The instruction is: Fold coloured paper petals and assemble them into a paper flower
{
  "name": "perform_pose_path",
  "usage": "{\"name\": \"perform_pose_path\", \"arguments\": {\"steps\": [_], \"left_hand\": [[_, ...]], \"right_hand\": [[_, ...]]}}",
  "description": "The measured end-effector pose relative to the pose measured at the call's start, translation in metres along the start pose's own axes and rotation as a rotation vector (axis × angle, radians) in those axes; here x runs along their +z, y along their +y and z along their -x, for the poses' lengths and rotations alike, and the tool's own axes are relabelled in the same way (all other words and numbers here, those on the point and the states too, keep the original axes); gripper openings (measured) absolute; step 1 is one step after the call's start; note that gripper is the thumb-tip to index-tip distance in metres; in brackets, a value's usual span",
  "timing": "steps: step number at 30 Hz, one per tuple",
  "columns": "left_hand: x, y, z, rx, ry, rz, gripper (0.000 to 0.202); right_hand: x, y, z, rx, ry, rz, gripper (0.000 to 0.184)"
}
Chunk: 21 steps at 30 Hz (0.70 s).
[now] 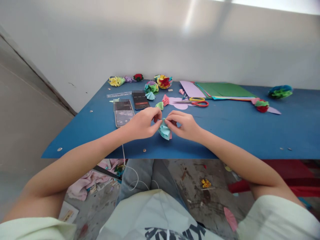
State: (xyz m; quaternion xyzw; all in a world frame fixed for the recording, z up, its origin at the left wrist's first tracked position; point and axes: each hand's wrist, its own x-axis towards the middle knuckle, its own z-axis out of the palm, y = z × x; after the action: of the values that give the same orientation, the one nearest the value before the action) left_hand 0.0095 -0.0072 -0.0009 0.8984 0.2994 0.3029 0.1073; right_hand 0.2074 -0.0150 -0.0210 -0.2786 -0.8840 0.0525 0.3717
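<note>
Between my hands, near the front edge of the table, is a light-blue folded paper flower (165, 131) with a bit of pink paper at its lower right. My left hand (147, 122) pinches its top edge from the left, thumb and fingers together. From the other side my right hand (183, 125) pinches the same paper, its fingertips close to the left ones. Just beyond the hands lie a small green paper piece (159, 105) and a pink paper piece (165, 100). The flower's underside is hidden.
Scissors (200, 102) with red handles rest on a lilac paper shape (180, 104). Two phones (124, 115) and a ruler (119, 95) lie at the left. Paper flowers (163, 81) stand along the back. Coloured sheets (225, 90) are stacked at the back right of the blue table (237, 133).
</note>
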Motion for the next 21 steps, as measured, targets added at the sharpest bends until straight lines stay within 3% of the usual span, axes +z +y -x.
{"name": "perform_pose_path", "arguments": {"steps": [5, 12, 21], "left_hand": [[0.004, -0.004, 0.001, 0.084, -0.017, -0.028, 0.011], [0.001, -0.001, 0.001, 0.137, -0.04, -0.02, 0.011], [-0.006, 0.007, 0.0, 0.058, -0.214, 0.081, 0.021]], "right_hand": [[-0.001, -0.001, 0.0, 0.0, -0.015, -0.035, 0.015], [-0.018, -0.003, -0.008, 0.048, -0.188, -0.173, 0.016], [-0.02, -0.009, -0.011, 0.234, -0.244, -0.291, 0.016]]}}
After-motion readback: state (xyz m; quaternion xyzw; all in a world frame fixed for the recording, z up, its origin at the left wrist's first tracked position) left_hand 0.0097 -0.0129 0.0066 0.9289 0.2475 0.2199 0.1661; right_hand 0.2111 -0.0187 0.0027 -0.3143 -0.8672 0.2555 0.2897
